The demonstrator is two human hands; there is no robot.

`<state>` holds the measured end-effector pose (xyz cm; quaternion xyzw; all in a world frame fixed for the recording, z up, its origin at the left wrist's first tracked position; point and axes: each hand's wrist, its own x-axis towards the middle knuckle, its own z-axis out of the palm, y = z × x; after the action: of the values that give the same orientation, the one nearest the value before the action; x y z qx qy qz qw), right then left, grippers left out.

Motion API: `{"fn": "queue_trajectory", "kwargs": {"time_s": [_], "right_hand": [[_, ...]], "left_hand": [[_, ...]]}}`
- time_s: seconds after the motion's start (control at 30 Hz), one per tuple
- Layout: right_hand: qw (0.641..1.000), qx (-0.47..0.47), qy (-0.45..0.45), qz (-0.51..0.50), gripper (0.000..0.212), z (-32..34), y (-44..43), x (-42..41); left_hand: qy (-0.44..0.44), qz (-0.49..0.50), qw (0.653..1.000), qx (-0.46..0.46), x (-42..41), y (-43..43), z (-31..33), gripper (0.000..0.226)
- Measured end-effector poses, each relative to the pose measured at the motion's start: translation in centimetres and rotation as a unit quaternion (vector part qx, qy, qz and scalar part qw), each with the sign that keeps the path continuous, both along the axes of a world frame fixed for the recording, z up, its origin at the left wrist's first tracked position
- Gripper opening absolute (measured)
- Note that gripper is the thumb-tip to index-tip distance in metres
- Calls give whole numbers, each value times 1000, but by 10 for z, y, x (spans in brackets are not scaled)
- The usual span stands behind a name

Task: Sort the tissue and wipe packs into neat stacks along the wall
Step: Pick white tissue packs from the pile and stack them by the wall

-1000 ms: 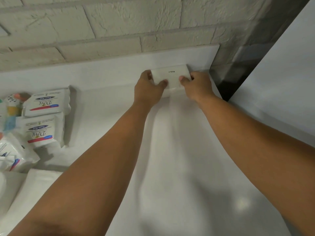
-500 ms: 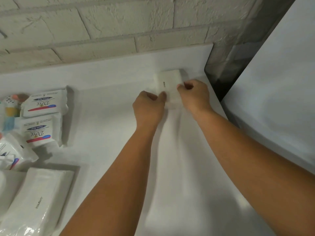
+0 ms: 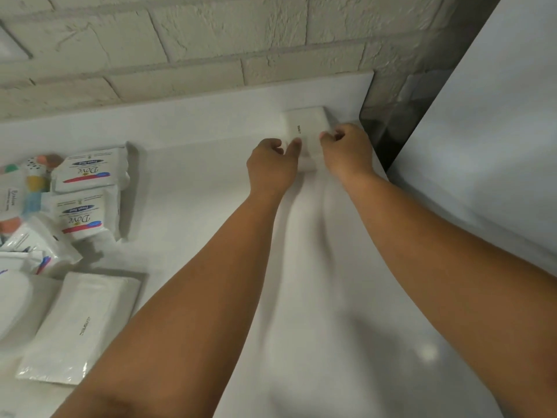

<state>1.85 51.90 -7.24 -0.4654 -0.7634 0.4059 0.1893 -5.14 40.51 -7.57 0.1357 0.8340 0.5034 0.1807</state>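
A plain white tissue pack (image 3: 307,131) lies on the white counter at the far right, its short end against the low backsplash (image 3: 193,116) under the brick wall. My left hand (image 3: 271,167) pinches its near left edge with curled fingers. My right hand (image 3: 346,150) grips its right edge, fingers curled. At the left lie two Dove wipe packs (image 3: 87,173) (image 3: 81,215), a large plain white pack (image 3: 81,327) nearer me, and some crumpled white packs (image 3: 33,245).
The counter's right edge (image 3: 376,158) drops to a dark gap beside a tall white panel (image 3: 482,146). Colourful small packs (image 3: 33,179) sit at the far left. A white rounded object (image 3: 15,306) lies at the left edge.
The white pack was turned from lying sideways along the backsplash to pointing end-on at it. Both hands drew back to its near end, and my view shifted right.
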Motion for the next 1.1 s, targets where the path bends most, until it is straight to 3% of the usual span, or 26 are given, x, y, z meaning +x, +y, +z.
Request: {"fn": "queue_trajectory", "kwargs": {"time_s": [0.17,0.3,0.5,0.67,0.83,0.97,1.1], "right_hand": [[991,113,68,-32,41,2,-48,28],[987,85,139,8,24,11,-119,50],[983,-24,120,137,23,22,-244,60],[977,-64,51,198,37,22,-334,54],[974,-103,-20,200,50,22,-383,43],[978,-79,-67,183,47,16,-398,37],[980,-72,-76,168,44,12,-401,37]], "left_hand": [[51,-14,999,6,26,-65,21,39],[90,-18,996,-8,49,-147,30,26],[179,-15,980,-82,55,-270,41,22],[240,-18,961,-138,47,-347,46,24],[291,-73,931,-207,42,-387,38,27],[295,-96,920,-239,39,-396,33,20],[290,-112,916,-253,37,-394,26,38]]}}
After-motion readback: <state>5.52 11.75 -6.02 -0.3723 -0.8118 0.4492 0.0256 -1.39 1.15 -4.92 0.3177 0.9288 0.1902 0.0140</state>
